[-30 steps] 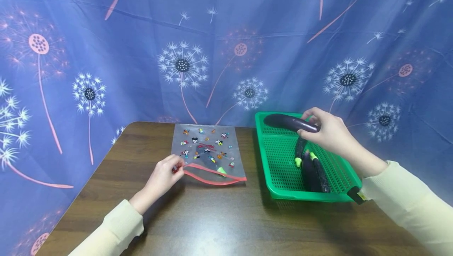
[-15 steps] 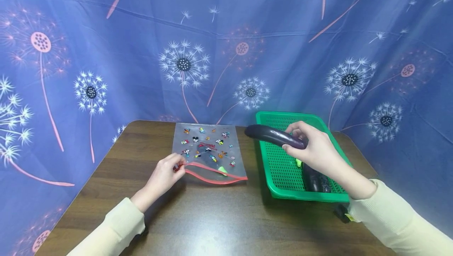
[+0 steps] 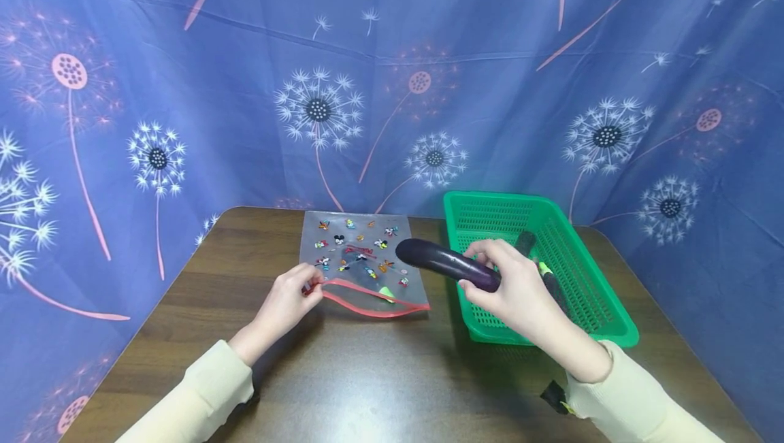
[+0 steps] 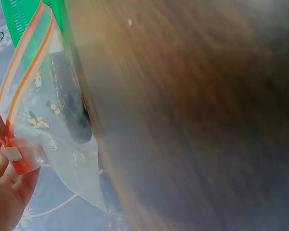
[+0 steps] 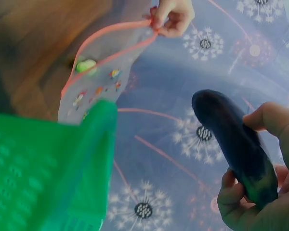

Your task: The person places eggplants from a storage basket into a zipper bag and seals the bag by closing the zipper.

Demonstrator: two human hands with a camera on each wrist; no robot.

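Note:
My left hand [image 3: 288,300] pinches a corner of the red zip edge of a clear, cartoon-printed zip bag [image 3: 367,312], whose mouth gapes. Inside the bag lies a dark, long vegetable [image 4: 70,98] with a pale green end [image 3: 386,294]. A glossy dark purple eggplant [image 3: 437,260] is gripped near one end by my right hand [image 3: 511,286], thumb on one side and fingers on the other. It is held up between the basket and the bag, its free end pointing left and overlapping the bag's right edge in the head view.
A green perforated basket [image 3: 584,273] stands on the right of the wooden table [image 3: 343,388]. It holds a dark vegetable with a bright green tip [image 3: 544,267] and another dark one [image 3: 525,242], partly behind my right hand. A blue dandelion-patterned cloth [image 3: 245,89] hangs behind.
My right hand has carried the eggplant left and toward me, from over the basket to the bag's right side. My left hand keeps its hold on the bag's corner.

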